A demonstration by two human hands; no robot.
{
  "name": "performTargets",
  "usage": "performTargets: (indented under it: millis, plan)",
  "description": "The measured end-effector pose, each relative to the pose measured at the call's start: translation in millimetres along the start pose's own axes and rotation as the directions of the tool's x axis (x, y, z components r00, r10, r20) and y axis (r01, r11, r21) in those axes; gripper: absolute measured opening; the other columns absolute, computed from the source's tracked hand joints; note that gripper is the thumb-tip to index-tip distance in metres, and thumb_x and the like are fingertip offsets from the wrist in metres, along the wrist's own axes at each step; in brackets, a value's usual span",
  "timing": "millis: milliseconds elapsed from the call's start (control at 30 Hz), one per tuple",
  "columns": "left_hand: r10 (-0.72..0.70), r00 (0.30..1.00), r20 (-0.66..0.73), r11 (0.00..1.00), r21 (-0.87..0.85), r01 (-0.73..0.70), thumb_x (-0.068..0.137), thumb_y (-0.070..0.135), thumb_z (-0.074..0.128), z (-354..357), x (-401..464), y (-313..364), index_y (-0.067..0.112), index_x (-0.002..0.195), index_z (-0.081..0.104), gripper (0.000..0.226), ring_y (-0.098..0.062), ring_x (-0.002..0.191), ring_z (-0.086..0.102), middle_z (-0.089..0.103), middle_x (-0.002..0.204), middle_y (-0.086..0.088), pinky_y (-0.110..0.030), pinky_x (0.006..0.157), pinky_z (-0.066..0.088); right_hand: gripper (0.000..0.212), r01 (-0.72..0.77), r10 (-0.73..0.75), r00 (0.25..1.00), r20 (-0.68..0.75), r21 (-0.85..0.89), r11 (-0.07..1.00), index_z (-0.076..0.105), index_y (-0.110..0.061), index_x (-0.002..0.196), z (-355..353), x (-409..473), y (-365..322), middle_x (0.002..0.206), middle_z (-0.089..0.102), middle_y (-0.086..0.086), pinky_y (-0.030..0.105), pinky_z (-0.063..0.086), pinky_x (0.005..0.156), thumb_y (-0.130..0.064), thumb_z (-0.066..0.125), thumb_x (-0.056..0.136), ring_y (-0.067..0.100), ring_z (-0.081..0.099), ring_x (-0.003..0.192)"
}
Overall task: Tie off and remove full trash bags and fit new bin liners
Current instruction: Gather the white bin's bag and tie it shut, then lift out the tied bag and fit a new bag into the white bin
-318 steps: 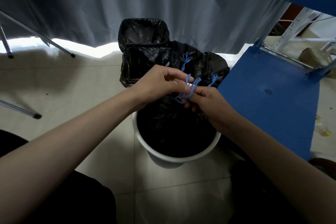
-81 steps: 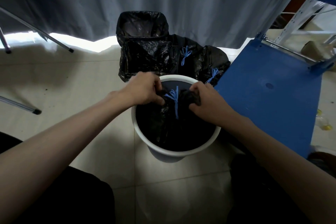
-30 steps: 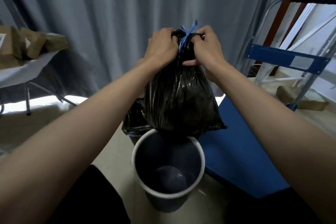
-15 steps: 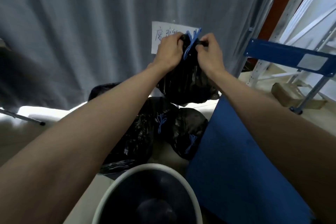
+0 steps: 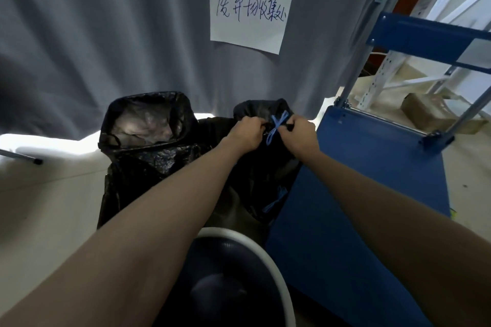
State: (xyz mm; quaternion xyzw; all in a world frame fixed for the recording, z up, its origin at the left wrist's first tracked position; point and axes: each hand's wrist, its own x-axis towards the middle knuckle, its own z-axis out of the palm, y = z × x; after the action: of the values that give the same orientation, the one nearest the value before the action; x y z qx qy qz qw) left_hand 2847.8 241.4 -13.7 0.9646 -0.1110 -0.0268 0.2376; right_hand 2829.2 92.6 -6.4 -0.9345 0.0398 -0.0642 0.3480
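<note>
The tied black trash bag (image 5: 268,156) sits among the other black bags on the floor at the foot of the grey curtain (image 5: 106,34), between the open lined bin (image 5: 148,125) and the blue platform cart (image 5: 372,172). Its neck is gathered and closed with a blue drawstring (image 5: 276,126) whose loops and ends stick out between the two hands.

The left hand (image 5: 245,134) grips the bunched neck from the left side, fingers curled tight round the plastic. The right hand (image 5: 300,133) grips it from the right, fingers likewise curled round the gathered plastic just beside the drawstring knot. Both bare forearms reach forward from the bottom corners of the view.

Below the held bag lies another tied black bag (image 5: 265,202), its own blue tie showing against the near edge of the cart's deck. Whether the held bag rests on it or hangs just above it cannot be told.

Nearest the person stands the round white-rimmed bin (image 5: 276,281), unlined, its dark inside bare.

The open lined bin to the left has a black liner folded over its rim.

A white paper sign (image 5: 249,13) with handwritten characters hangs on the curtain above the bags. Behind the cart, at the right, stand white metal racking (image 5: 393,66) and a brown cardboard box (image 5: 422,111) on the floor.
</note>
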Motion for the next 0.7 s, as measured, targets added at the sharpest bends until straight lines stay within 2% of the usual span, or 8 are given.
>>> performTargets:
  millis: [100, 167, 233, 300, 367, 500, 567, 700]
  plan:
    - [0.001, 0.996, 0.09, 0.998, 0.064, -0.007, 0.1, 0.022, 0.04, 3.0, 2.2, 12.4, 0.006, 0.107, 0.064, 0.03, -0.03, 0.088, 0.061, 0.067, 0.107, -0.018, -0.037, 0.077, 0.048, 0.025, 0.039, -0.034, 0.991, -0.132, 0.034, 0.999, 0.043, -0.012, 0.065, -9.1, -10.9, -3.8, 0.06, 0.048, 0.002, 0.029, 0.036, 0.051, -0.022, 0.06, 0.08, 0.017, 0.046, 0.056]
    - [0.007, 0.993, 0.114, 0.994, 0.108, -0.019, 0.099, 0.026, 0.041, 0.9, 4.1, 22.1, 0.006, 0.09, 0.06, 0.029, -0.027, 0.08, 0.056, 0.066, 0.101, -0.02, -0.034, 0.071, 0.043, 0.024, 0.064, -0.052, 0.98, -0.194, 0.059, 0.996, 0.039, -0.013, 0.063, -13.2, -16.0, -2.0, 0.056, 0.039, -0.001, 0.028, 0.027, 0.048, -0.018, 0.058, 0.077, 0.014, 0.037, 0.051]
    - [0.014, 0.997, 0.071, 0.991, 0.135, -0.023, 0.097, 0.026, 0.043, -2.1, 2.6, 27.1, 0.007, 0.089, 0.06, 0.028, -0.029, 0.08, 0.056, 0.066, 0.1, -0.019, -0.033, 0.069, 0.041, 0.021, 0.086, -0.076, 0.979, -0.19, 0.042, 0.995, 0.039, -0.013, 0.068, -13.4, -18.6, 4.8, 0.06, 0.043, -0.001, 0.029, 0.028, 0.049, -0.018, 0.057, 0.08, 0.015, 0.04, 0.055]
    - [0.017, 1.0, -0.026, 0.986, 0.168, -0.012, 0.097, 0.022, 0.043, -2.0, -4.0, 23.8, 0.005, 0.106, 0.062, 0.027, -0.035, 0.091, 0.06, 0.065, 0.11, -0.018, -0.034, 0.071, 0.041, 0.014, 0.126, -0.129, 0.989, -0.075, -0.044, 0.991, 0.045, -0.013, 0.083, -9.0, -18.6, 14.5, 0.082, 0.054, 0.005, 0.032, 0.032, 0.057, -0.019, 0.057, 0.083, 0.022, 0.05, 0.07]
    - [0.034, 0.998, -0.048, 0.977, 0.211, -0.023, 0.098, 0.019, 0.044, 5.1, -10.5, 15.8, 0.008, 0.121, 0.057, 0.029, -0.037, 0.107, 0.058, 0.059, 0.123, -0.016, -0.04, 0.077, 0.044, 0.025, 0.195, -0.177, 0.977, 0.117, -0.167, 0.966, 0.048, -0.011, 0.105, -1.2, -17.5, 26.3, 0.113, 0.053, 0.011, 0.034, 0.038, 0.069, -0.019, 0.06, 0.085, 0.029, 0.055, 0.094]
    - [0.018, 0.991, 0.129, 0.937, 0.345, -0.062, 0.1, 0.032, 0.047, 24.4, -16.3, 4.4, 0.01, 0.125, 0.053, 0.034, -0.031, 0.119, 0.053, 0.055, 0.131, -0.012, -0.041, 0.095, 0.041, 0.06, 0.244, -0.092, 0.896, 0.434, -0.307, 0.92, 0.038, -0.012, 0.142, 20.0, -16.5, 44.0, 0.159, 0.022, 0.007, 0.042, 0.042, 0.102, -0.024, 0.063, 0.089, 0.032, 0.043, 0.131]
    - [-0.008, 0.985, 0.171, 0.924, 0.378, -0.058, 0.098, 0.035, 0.048, 32.4, -17.5, 2.2, 0.012, 0.13, 0.05, 0.039, -0.029, 0.123, 0.051, 0.053, 0.135, -0.01, -0.042, 0.1, 0.038, 0.068, 0.22, -0.048, 0.878, 0.476, -0.312, 0.924, 0.03, -0.015, 0.15, 26.1, -16.3, 46.6, 0.162, 0.014, 0.004, 0.045, 0.039, 0.108, -0.027, 0.061, 0.091, 0.032, 0.037, 0.137]
    - [0.013, 0.988, 0.157, 0.917, 0.392, -0.074, 0.096, 0.038, 0.048, 41.7, -21.2, 5.8, 0.014, 0.132, 0.05, 0.043, -0.028, 0.125, 0.049, 0.053, 0.135, -0.009, -0.043, 0.106, 0.035, 0.057, 0.228, -0.088, 0.896, 0.435, -0.281, 0.932, 0.038, -0.016, 0.14, 26.6, -22.1, 42.0, 0.15, 0.031, 0.007, 0.05, 0.044, 0.1, -0.025, 0.06, 0.088, 0.035, 0.047, 0.124]
